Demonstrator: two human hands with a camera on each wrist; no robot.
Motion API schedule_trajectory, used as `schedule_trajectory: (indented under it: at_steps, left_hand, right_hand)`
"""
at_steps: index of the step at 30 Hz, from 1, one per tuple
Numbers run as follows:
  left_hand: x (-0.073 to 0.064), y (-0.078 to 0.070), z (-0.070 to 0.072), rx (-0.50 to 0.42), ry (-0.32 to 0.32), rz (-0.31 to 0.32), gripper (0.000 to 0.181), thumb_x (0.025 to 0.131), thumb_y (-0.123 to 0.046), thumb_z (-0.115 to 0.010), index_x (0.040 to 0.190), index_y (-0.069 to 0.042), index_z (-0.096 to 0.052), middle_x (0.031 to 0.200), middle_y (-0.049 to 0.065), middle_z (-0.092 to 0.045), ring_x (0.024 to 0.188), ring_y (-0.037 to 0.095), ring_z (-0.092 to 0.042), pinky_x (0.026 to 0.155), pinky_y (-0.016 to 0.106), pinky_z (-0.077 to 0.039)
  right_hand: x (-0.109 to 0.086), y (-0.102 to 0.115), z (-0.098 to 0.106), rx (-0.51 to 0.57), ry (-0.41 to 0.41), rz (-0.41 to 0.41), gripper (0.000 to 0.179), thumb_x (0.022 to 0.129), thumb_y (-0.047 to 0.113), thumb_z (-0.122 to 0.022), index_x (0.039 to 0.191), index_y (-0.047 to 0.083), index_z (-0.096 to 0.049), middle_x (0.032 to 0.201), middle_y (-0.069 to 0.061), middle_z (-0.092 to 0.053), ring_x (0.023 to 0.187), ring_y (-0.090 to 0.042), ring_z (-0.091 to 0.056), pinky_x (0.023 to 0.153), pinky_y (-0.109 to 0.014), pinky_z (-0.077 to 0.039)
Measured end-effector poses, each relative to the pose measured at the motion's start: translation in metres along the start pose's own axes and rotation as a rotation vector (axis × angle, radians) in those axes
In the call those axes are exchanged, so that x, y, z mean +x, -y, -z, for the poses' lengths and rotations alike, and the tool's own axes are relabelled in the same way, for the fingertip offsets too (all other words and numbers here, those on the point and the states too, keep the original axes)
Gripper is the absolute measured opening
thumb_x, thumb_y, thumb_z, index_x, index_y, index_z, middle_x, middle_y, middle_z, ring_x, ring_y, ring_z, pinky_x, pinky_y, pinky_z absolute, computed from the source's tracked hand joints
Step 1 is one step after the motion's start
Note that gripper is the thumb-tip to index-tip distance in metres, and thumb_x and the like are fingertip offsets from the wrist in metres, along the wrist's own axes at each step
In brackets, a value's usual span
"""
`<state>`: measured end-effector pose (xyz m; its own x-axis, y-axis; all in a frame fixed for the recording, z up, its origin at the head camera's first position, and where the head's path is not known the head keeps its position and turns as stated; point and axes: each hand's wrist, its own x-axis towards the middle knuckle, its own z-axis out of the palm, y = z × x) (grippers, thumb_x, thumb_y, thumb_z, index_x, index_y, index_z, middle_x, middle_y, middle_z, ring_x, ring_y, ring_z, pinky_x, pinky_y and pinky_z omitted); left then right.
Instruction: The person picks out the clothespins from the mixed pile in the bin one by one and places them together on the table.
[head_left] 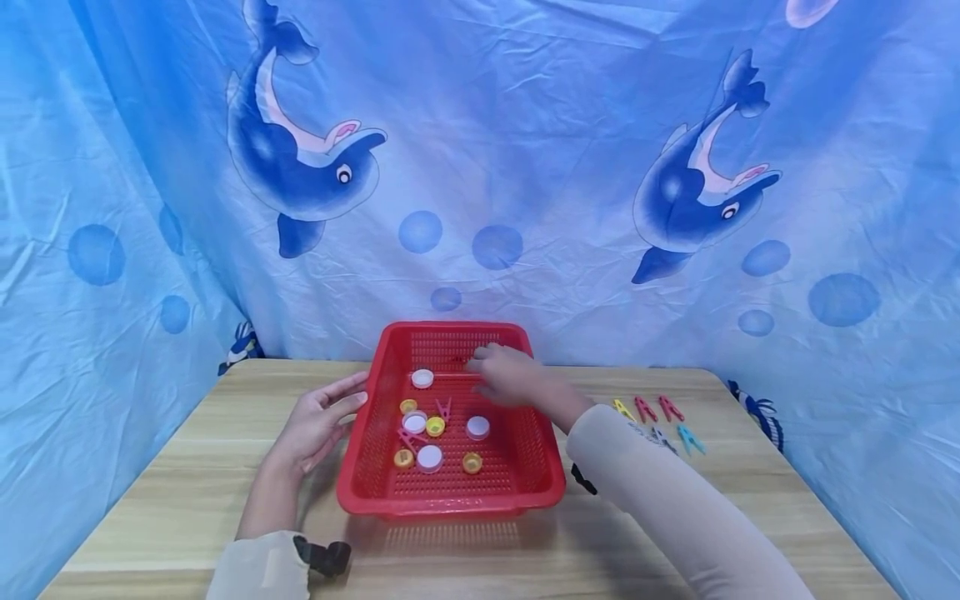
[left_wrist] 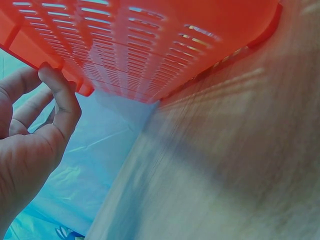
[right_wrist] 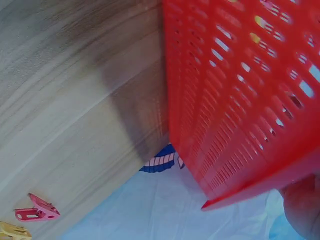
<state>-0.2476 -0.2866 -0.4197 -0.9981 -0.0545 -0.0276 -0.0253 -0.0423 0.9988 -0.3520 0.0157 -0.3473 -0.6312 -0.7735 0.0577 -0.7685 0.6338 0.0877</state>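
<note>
A red plastic basket (head_left: 461, 505) with slotted walls stands on the table, holding bottle caps and pink clothespins. My left hand (head_left: 313, 427) holds its left rim; in the left wrist view the thumb (left_wrist: 62, 95) presses the rim's edge. Reaching over the right wall, my right hand (head_left: 512, 377) is inside the basket near the far end, its thumb and fingers apart. A small dark red piece (head_left: 460, 359) lies just left of those fingertips. In the right wrist view the basket's wall hides most of this hand (right_wrist: 302, 207).
Right of the basket lie several clothespins: a yellow one (head_left: 623, 408), red ones (head_left: 671, 407), a grey one (head_left: 663, 439) and a teal one (head_left: 690, 438). Inside are white caps (head_left: 477, 427) and yellow caps (head_left: 472, 462). A blue dolphin curtain (head_left: 465, 167) hangs behind the wooden table (head_left: 172, 500).
</note>
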Motion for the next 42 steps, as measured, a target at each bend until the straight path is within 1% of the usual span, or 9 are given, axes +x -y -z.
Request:
schedule_trajectory:
  at_steps: [6, 10, 12, 16, 22, 25, 31, 38, 42]
  left_hand:
    - [0.001, 0.000, -0.001, -0.011, 0.002, -0.002, 0.074, 0.094, -0.036, -0.075, 0.158, -0.016, -0.042, 0.155, 0.010, -0.047, 0.128, 0.025, -0.062, 0.097, 0.040, -0.056]
    - [0.002, 0.000, -0.001, -0.015, 0.001, 0.000, 0.074, 0.094, -0.036, -0.075, 0.157, -0.017, -0.042, 0.155, 0.009, -0.047, 0.128, 0.025, -0.062, 0.097, 0.040, -0.056]
    - [0.002, 0.001, -0.001, -0.016, 0.002, 0.001, 0.074, 0.094, -0.036, -0.076, 0.157, -0.017, -0.042, 0.155, 0.009, -0.047, 0.128, 0.025, -0.061, 0.098, 0.041, -0.056]
    - [0.002, 0.002, 0.000, -0.023, 0.003, -0.004, 0.074, 0.094, -0.035, -0.076, 0.157, -0.016, -0.043, 0.155, 0.010, -0.047, 0.131, 0.029, -0.059, 0.097, 0.040, -0.056]
    - [0.001, 0.001, -0.001, -0.028, -0.002, 0.000, 0.074, 0.093, -0.036, -0.077, 0.157, -0.017, -0.044, 0.155, 0.009, -0.048, 0.133, 0.032, -0.057, 0.097, 0.040, -0.056]
    - [0.001, 0.001, -0.001, -0.031, 0.001, -0.001, 0.074, 0.093, -0.036, -0.077, 0.156, -0.017, -0.044, 0.154, 0.009, -0.048, 0.133, 0.031, -0.057, 0.097, 0.041, -0.056]
    - [0.002, 0.002, 0.000, -0.036, 0.009, -0.016, 0.071, 0.094, -0.035, -0.075, 0.156, -0.017, -0.045, 0.154, 0.010, -0.049, 0.130, 0.029, -0.060, 0.097, 0.040, -0.056]
    - [0.002, 0.003, 0.001, -0.029, 0.007, -0.014, 0.072, 0.093, -0.037, -0.076, 0.156, -0.018, -0.045, 0.154, 0.009, -0.049, 0.129, 0.027, -0.061, 0.097, 0.040, -0.056]
    - [0.001, 0.003, 0.000, -0.026, 0.007, -0.009, 0.073, 0.093, -0.037, -0.076, 0.156, -0.018, -0.045, 0.154, 0.009, -0.049, 0.130, 0.027, -0.060, 0.098, 0.041, -0.056]
  right_hand:
    - [0.007, 0.006, -0.013, -0.089, 0.072, 0.070, 0.054, 0.092, 0.034, -0.078, 0.142, 0.020, -0.063, 0.134, -0.002, -0.065, 0.127, -0.022, -0.058, 0.108, -0.041, -0.049]
    - [0.008, 0.010, -0.020, -0.082, 0.119, 0.073, 0.060, 0.091, 0.035, -0.079, 0.146, 0.024, -0.059, 0.143, 0.001, -0.061, 0.141, -0.025, -0.049, 0.115, -0.046, -0.041]
    - [0.009, 0.011, -0.023, -0.079, 0.138, 0.069, 0.062, 0.090, 0.036, -0.079, 0.148, 0.027, -0.057, 0.146, 0.002, -0.059, 0.144, -0.025, -0.046, 0.117, -0.047, -0.038]
    - [0.012, 0.012, -0.029, -0.077, 0.166, 0.080, 0.063, 0.091, 0.037, -0.078, 0.149, 0.031, -0.054, 0.147, 0.004, -0.057, 0.144, -0.025, -0.045, 0.118, -0.049, -0.037]
    - [0.011, 0.014, -0.034, -0.032, 0.202, 0.095, 0.076, 0.086, 0.038, -0.083, 0.153, 0.035, -0.048, 0.153, 0.006, -0.052, 0.147, -0.026, -0.042, 0.118, -0.053, -0.035]
    - [0.011, 0.015, -0.037, -0.028, 0.212, 0.106, 0.078, 0.085, 0.038, -0.083, 0.154, 0.036, -0.046, 0.154, 0.006, -0.051, 0.147, -0.025, -0.041, 0.118, -0.054, -0.035]
    - [0.012, 0.013, -0.043, -0.018, 0.237, 0.117, 0.078, 0.086, 0.038, -0.082, 0.155, 0.038, -0.045, 0.154, 0.009, -0.050, 0.148, -0.026, -0.040, 0.118, -0.053, -0.034]
    - [0.011, 0.011, -0.046, -0.013, 0.267, 0.090, 0.072, 0.088, 0.038, -0.080, 0.152, 0.041, -0.048, 0.151, 0.012, -0.053, 0.144, -0.024, -0.044, 0.119, -0.054, -0.033]
    - [0.010, 0.010, -0.047, 0.010, 0.286, 0.083, 0.074, 0.089, 0.037, -0.079, 0.154, 0.041, -0.044, 0.155, 0.015, -0.047, 0.149, -0.027, -0.038, 0.120, -0.056, -0.031]
